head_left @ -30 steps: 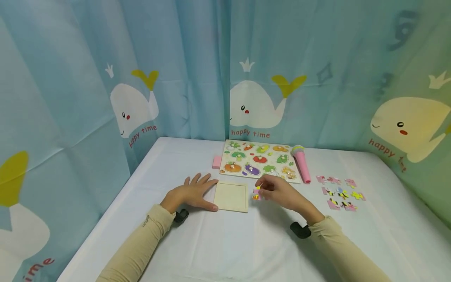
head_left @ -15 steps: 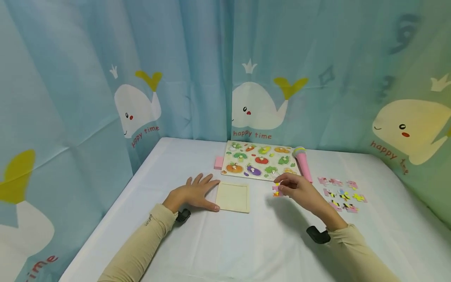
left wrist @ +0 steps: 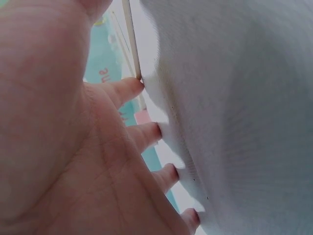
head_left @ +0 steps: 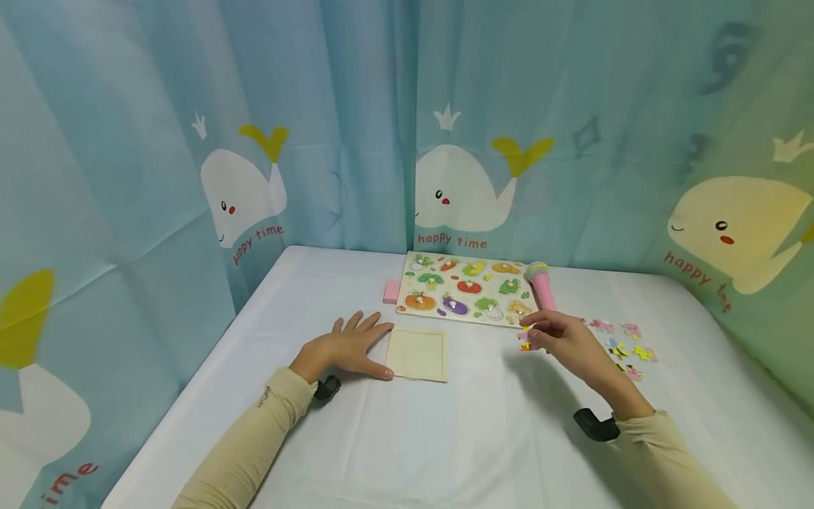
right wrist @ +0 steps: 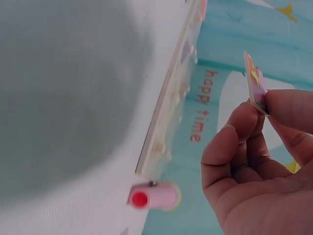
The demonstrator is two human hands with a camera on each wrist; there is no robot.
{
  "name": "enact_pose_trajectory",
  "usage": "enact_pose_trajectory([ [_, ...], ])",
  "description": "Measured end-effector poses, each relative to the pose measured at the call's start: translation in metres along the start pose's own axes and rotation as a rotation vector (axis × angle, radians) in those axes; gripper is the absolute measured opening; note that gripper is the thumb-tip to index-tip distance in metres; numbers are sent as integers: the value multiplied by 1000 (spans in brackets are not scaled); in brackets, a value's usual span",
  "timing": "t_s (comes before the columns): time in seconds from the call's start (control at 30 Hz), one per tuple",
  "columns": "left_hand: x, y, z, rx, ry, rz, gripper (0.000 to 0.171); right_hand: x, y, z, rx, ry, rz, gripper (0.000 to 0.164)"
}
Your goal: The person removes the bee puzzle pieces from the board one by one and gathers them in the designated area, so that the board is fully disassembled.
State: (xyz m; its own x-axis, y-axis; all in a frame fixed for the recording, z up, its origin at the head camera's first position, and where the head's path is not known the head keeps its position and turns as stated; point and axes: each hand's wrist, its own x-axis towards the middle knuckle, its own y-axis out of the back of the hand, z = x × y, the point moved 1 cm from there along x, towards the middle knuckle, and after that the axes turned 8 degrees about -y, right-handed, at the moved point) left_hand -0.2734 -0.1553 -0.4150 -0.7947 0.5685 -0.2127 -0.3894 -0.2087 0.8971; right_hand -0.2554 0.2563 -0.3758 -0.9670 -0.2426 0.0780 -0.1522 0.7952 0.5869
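Note:
In the head view my right hand (head_left: 572, 350) is raised over the table, pinching a pink and yellow jigsaw piece (head_left: 526, 341) between thumb and fingers. The right wrist view shows that piece (right wrist: 255, 82) nearly edge-on, its printed side partly visible. My left hand (head_left: 346, 349) rests on the table with fingers spread, thumb and index fingertip touching the left side of a square wooden puzzle tray (head_left: 417, 355). Its bare base shows inside the rim. Several loose jigsaw pieces (head_left: 644, 353) lie to the right, some hidden behind my right hand.
A vegetable knob puzzle board (head_left: 469, 288) lies behind the tray. Beside it are a pink toy microphone (head_left: 543, 288) on the right and a pink block (head_left: 391, 292) on the left. Whale-print curtains (head_left: 356, 141) border the table's back and sides.
My right hand has moved right, away from the wooden tray and toward the loose pieces, carrying the jigsaw piece. My left hand stays at the tray's edge.

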Motion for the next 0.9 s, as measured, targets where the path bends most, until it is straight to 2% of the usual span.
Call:
enact_pose_trajectory([
  [0.17,1,2,1,-5,-3,-4,107,-3,14,5,-17,-36,25,26],
  [0.5,3,-2,-1,-5,-11,-13,108,-13,39,22,-47,-14,95,22],
  [0.7,3,-2,-3,-8,-4,-2,107,-17,53,28,-123,-52,133,25],
  [0.9,2,-1,-3,-7,-6,-7,108,-22,61,38,-134,-90,148,27],
])
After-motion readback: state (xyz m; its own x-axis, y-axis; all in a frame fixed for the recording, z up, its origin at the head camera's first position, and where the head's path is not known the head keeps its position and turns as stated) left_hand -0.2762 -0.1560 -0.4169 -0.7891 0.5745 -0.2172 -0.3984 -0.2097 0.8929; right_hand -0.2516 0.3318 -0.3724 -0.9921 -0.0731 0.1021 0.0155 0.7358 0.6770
